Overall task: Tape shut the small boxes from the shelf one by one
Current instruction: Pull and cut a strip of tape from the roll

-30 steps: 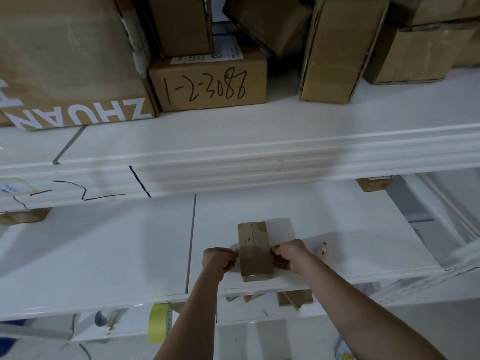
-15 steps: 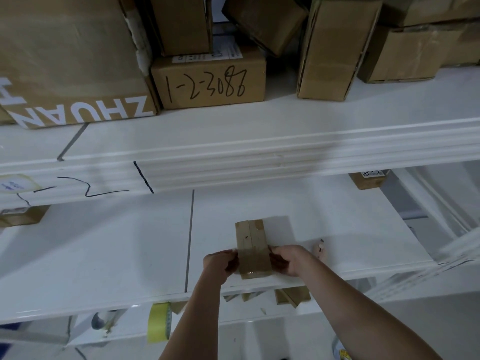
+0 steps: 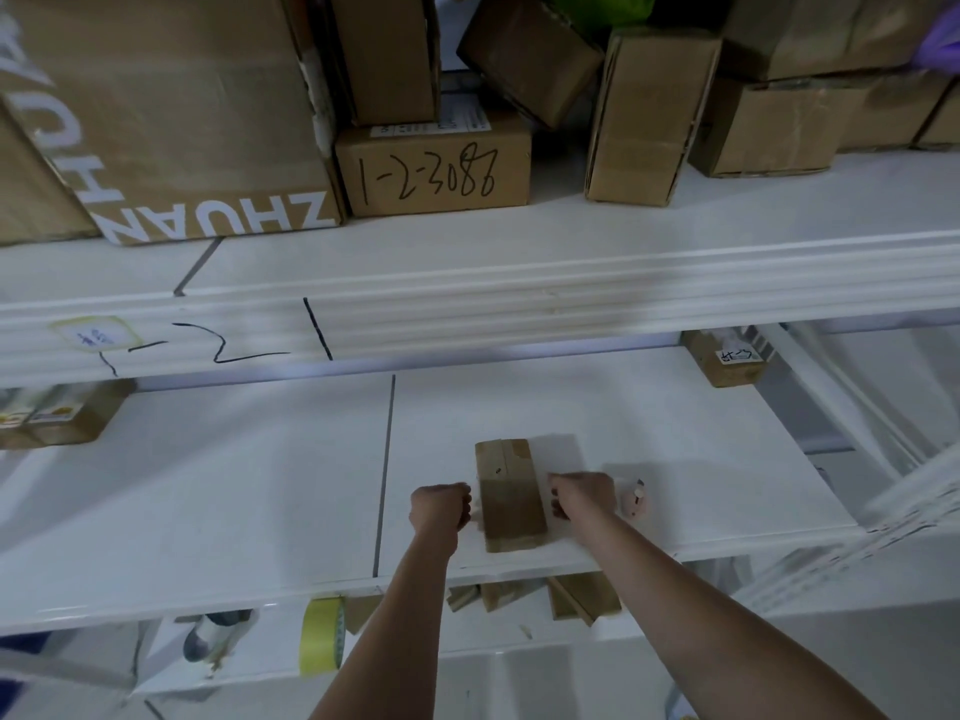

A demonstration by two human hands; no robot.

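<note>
A small brown cardboard box [image 3: 506,467] lies lengthwise on the white middle shelf [image 3: 260,485], near its front edge. A glossy, darker band of clear tape [image 3: 511,506] crosses the box's near half. My left hand [image 3: 440,509] is curled into a fist just left of the box, level with that band. My right hand [image 3: 582,493] is curled at the box's right side, fingertips by the band's other end. The tape ends themselves are hidden by my fingers.
A small pink tool [image 3: 635,498] lies right of my right hand. Small boxes sit at the shelf's back right [image 3: 724,363] and back left [image 3: 57,418]. Larger cartons [image 3: 434,168] crowd the upper shelf. A yellow tape roll [image 3: 322,636] and flat cardboard [image 3: 582,595] lie below.
Both hands have drawn slightly outward from the box's sides, leaving a thin gap on the left. The box has stayed in place.
</note>
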